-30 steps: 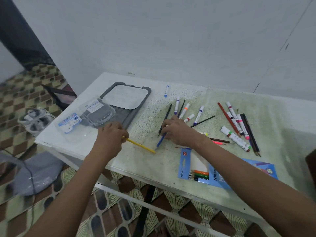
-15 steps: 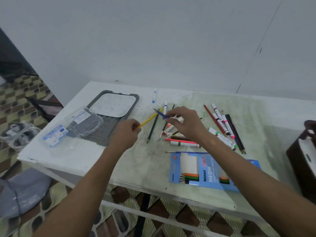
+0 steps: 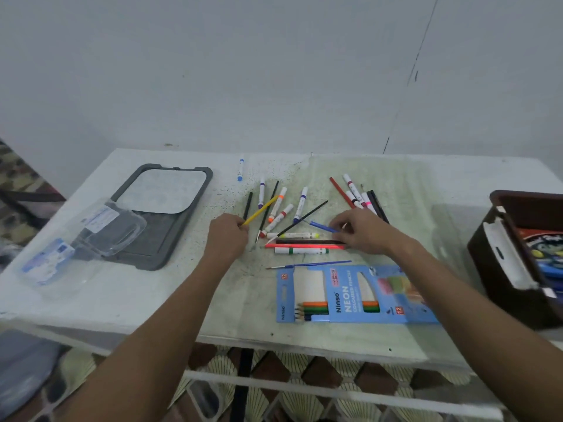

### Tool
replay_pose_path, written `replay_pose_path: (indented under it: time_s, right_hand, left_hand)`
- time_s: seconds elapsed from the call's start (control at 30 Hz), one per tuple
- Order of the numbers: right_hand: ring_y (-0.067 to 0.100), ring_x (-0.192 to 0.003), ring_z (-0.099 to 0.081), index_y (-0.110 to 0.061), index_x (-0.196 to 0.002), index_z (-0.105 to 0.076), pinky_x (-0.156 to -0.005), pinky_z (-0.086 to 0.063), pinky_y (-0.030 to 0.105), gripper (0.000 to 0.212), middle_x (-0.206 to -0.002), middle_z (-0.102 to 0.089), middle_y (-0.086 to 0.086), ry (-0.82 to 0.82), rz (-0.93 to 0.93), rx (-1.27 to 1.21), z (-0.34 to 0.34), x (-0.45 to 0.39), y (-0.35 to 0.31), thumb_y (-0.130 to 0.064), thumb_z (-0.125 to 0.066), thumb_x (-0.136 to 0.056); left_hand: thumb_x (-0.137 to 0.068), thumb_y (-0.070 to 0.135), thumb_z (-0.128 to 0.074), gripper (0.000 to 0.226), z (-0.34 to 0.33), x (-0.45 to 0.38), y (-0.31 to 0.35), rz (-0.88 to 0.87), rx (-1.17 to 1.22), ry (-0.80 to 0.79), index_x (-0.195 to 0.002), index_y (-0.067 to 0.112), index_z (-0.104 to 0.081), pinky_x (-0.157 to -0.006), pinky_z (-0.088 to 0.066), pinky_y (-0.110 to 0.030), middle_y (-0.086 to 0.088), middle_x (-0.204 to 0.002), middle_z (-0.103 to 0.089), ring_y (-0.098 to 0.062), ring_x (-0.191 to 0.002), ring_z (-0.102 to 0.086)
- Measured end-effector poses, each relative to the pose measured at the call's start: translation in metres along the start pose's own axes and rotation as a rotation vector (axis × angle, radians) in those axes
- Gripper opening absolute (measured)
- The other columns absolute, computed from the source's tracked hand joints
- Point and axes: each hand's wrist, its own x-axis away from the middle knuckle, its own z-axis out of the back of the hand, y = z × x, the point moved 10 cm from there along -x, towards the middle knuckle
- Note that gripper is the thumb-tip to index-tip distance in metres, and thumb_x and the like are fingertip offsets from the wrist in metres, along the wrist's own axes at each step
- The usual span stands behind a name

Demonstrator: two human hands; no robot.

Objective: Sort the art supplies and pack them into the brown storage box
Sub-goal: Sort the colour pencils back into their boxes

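Note:
My left hand (image 3: pixel 228 237) grips a yellow pencil (image 3: pixel 262 209) that points up and to the right over the table. My right hand (image 3: pixel 361 233) holds a blue pencil (image 3: pixel 322 226) just above a row of markers and pencils (image 3: pixel 301 245) lying side by side. More markers and dark pencils (image 3: pixel 281 205) lie scattered behind my hands. A further cluster (image 3: pixel 358 196) rests beyond my right hand. The blue Ninso pencil pack (image 3: pixel 344 295) lies flat near the front edge, a thin blue brush (image 3: pixel 316 264) just behind it. The brown storage box (image 3: pixel 499 263) stands at the far right with items inside.
A grey tray with a white board (image 3: pixel 161 208) lies at the left, a clear plastic package (image 3: pixel 91 236) overlapping its near corner. One blue-capped marker (image 3: pixel 240 169) lies alone near the wall. The white table (image 3: pixel 122 300) ends close to me, patterned floor below.
My right hand has moved right and down with the blue pencil toward the row of markers. My left hand keeps the yellow pencil. The view has shifted right, showing more of the brown box.

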Motion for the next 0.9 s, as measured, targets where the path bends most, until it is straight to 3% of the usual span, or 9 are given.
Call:
replay_pose_path:
  time_s: [0.13,0.23,0.3,0.4,0.5,0.67,0.8,0.9]
  right_hand:
    - [0.008,-0.070,-0.055,-0.012,-0.091,-0.070,-0.057,-0.037,0.008,0.008,-0.084,-0.065,-0.001,0.018,-0.064,0.011,0.008,0.007,0.015,-0.018,-0.067,-0.087]
    - [0.015,-0.074,-0.054,-0.014,-0.091,-0.066,-0.058,-0.036,0.019,0.009,-0.086,-0.063,0.002,0.074,-0.174,0.043,0.010,0.014,0.036,-0.021,-0.066,-0.086]
    - [0.013,-0.070,-0.051,-0.015,-0.091,-0.063,-0.054,-0.033,0.017,0.009,-0.086,-0.060,0.002,0.102,-0.210,0.053,0.010,0.018,0.043,-0.022,-0.065,-0.086]
    - [0.009,-0.062,-0.047,-0.009,-0.093,-0.065,-0.049,-0.031,0.014,0.012,-0.083,-0.057,0.001,0.082,-0.202,0.082,0.003,0.018,0.039,-0.019,-0.061,-0.088]
    - [0.018,-0.066,-0.051,-0.007,-0.084,-0.065,-0.049,-0.032,0.017,0.013,-0.078,-0.060,0.007,0.059,-0.221,0.097,0.001,0.020,0.037,-0.019,-0.061,-0.089]
    - [0.018,-0.076,-0.054,-0.008,-0.096,-0.070,-0.064,-0.035,0.020,0.014,-0.089,-0.066,0.010,0.054,-0.243,0.124,0.002,0.023,0.038,-0.018,-0.063,-0.089]
    - [0.018,-0.077,-0.057,-0.013,-0.083,-0.069,-0.055,-0.032,0.015,0.005,-0.077,-0.061,0.001,0.080,-0.200,0.048,0.008,0.026,0.037,-0.016,-0.065,-0.085]
    - [0.011,-0.071,-0.054,-0.015,-0.084,-0.069,-0.059,-0.034,0.016,0.005,-0.077,-0.060,-0.005,0.157,-0.141,-0.066,0.029,0.036,0.031,-0.020,-0.070,-0.084]
  left_hand:
    - [-0.090,0.013,-0.056,0.020,-0.001,-0.001,-0.004,0.009,-0.032,0.020,-0.093,0.008,-0.075,-0.062,-0.046,-0.025,-0.010,-0.076,-0.069,-0.023,-0.068,-0.061]
    - [-0.089,0.018,-0.059,0.019,-0.001,-0.002,-0.007,0.021,-0.071,0.030,-0.094,0.007,-0.074,-0.068,-0.054,-0.031,-0.010,-0.080,-0.069,-0.023,-0.071,-0.062]
    - [-0.089,0.022,-0.061,0.021,-0.001,-0.003,-0.009,0.051,-0.076,0.026,-0.096,0.007,-0.074,-0.070,-0.055,-0.032,-0.010,-0.081,-0.068,-0.023,-0.072,-0.062]
    - [-0.090,0.023,-0.061,0.021,-0.001,-0.004,-0.012,0.102,-0.075,-0.001,-0.094,0.006,-0.073,-0.059,-0.051,-0.027,-0.007,-0.076,-0.065,-0.019,-0.065,-0.059]
    - [-0.089,0.022,-0.063,0.019,-0.002,-0.002,-0.014,0.152,-0.061,-0.006,-0.088,0.006,-0.071,-0.047,-0.037,-0.021,-0.005,-0.070,-0.061,-0.013,-0.056,-0.053]
    - [-0.086,0.014,-0.061,0.015,-0.003,0.005,-0.015,0.166,-0.057,-0.019,-0.078,0.006,-0.071,-0.047,-0.041,-0.020,-0.006,-0.066,-0.061,-0.016,-0.055,-0.056]
    - [-0.085,0.012,-0.058,0.016,-0.001,0.015,-0.013,0.132,-0.029,-0.058,-0.080,0.008,-0.073,-0.052,-0.051,-0.025,-0.008,-0.067,-0.065,-0.020,-0.056,-0.059]
    - [-0.087,0.013,-0.057,0.021,0.007,0.023,-0.011,0.099,0.010,-0.048,-0.077,0.008,-0.074,-0.052,-0.051,-0.026,-0.011,-0.065,-0.065,-0.021,-0.055,-0.059]
